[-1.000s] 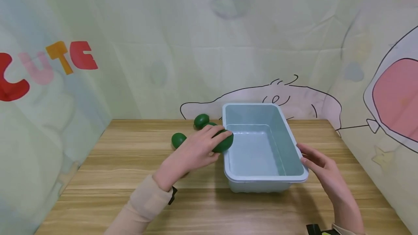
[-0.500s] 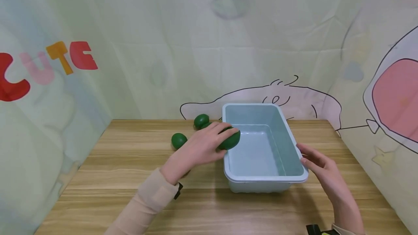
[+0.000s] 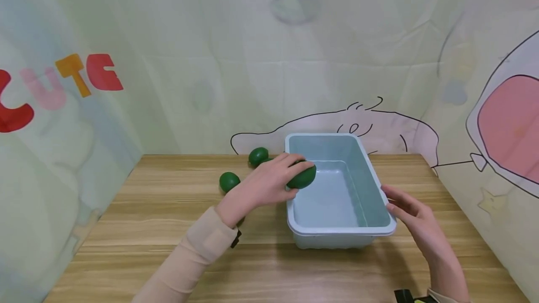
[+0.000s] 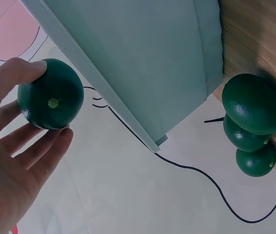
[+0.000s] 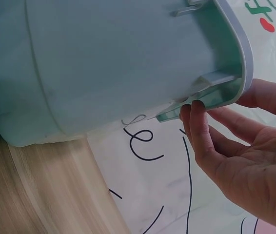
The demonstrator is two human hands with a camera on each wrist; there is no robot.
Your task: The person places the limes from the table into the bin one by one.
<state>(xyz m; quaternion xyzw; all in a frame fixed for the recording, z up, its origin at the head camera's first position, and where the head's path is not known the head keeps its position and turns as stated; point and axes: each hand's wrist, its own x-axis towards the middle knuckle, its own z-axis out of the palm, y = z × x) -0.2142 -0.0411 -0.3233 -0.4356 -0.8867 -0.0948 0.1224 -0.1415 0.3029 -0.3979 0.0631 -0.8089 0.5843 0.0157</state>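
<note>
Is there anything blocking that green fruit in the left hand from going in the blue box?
Nothing that I can see: the left hand holds the green fruit above the left rim of the blue box, and no lid covers the opening.

Fruit (image 3: 303, 176) dark green; bin (image 3: 342, 231) pale blue; worktop (image 3: 168, 209) brown wood-grain; sleeve (image 3: 189, 256) beige; backdrop (image 3: 202, 36) pale green, red/pink/orange lettering (image 3: 96, 73).

High up, the head camera faces forward and down, wide over the table (image 3: 139, 228), the whole bin (image 3: 343, 230) and the backdrop (image 3: 210, 83). Down close, tipped sideways, the left wrist view faces past the left hand (image 4: 11, 180) to the bin's outer wall; the right one, equally near, looks past the right hand (image 5: 245, 173). All three share bin and backdrop!
</note>
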